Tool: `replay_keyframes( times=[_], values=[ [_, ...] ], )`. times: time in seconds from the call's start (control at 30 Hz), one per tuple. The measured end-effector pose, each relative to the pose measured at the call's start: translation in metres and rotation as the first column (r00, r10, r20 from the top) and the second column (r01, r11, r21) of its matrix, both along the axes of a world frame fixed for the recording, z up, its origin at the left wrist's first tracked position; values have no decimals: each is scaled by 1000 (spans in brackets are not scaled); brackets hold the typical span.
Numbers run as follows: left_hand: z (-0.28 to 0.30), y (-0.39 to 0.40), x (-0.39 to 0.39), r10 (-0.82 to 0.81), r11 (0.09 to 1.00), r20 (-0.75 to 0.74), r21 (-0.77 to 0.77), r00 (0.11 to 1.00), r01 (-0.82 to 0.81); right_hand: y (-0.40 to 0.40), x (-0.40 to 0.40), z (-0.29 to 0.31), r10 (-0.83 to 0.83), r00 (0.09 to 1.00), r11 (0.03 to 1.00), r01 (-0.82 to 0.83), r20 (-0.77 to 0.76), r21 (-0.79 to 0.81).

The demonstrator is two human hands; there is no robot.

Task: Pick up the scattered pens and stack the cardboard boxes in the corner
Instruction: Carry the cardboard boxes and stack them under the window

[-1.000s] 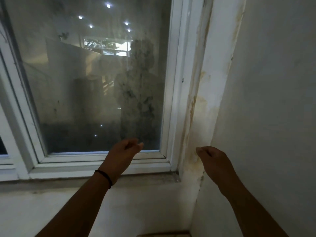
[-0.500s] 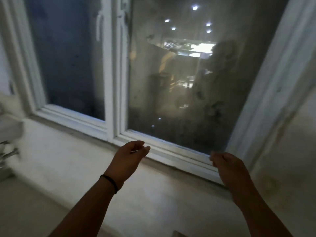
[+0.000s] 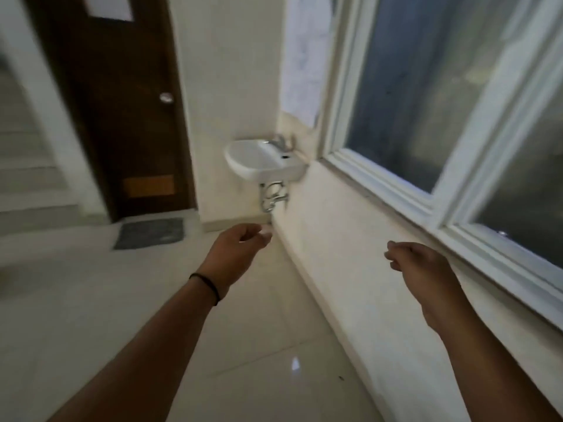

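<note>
Pens and boxes appear nowhere in frame. Both forearms reach forward from the bottom: left hand (image 3: 236, 249) at centre, right hand (image 3: 417, 266) right of centre, fingers loosely curled, grasping nothing. Beyond, a sink (image 3: 262, 161) hangs below the window (image 3: 426, 95); door (image 3: 122, 102) upper left.

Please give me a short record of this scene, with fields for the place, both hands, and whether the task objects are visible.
place: room with tiled floor, window at right, brown door, wall sink, grey mat
left hand: raised, fingers loosely curled, holds nothing
right hand: raised, fingers loosely curled, holds nothing
wrist: black band on left arm
pens: none in view
cardboard boxes: none in view
image: motion-blurred
</note>
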State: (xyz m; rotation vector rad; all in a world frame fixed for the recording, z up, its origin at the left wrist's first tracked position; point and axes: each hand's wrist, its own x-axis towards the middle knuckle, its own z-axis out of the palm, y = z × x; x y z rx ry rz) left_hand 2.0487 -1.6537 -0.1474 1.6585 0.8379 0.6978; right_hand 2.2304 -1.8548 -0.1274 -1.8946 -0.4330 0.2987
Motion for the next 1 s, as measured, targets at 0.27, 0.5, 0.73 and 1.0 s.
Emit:
replay_keyframes(
  times=[0.27, 0.5, 0.73, 1.0],
  values=[
    [-25, 123, -190, 303, 952, -63, -20, 951, -304, 200, -132, -25, 381, 925, 924, -380, 4, -44],
    [-46, 213, -348, 524, 843, -127, -65, 842, -535, 350, -263, -53, 582, 813, 810, -581, -6, -82],
    [-61, 256, -468, 715, 675, -132, -123, 686, -727, 453, -368, -61, 768, 639, 623, -761, -44, -179],
    [-84, 310, -526, 828, 514, -150, -183, 541, -838, 563, -422, -79, 876, 474, 446, -868, -95, -220]
  ],
)
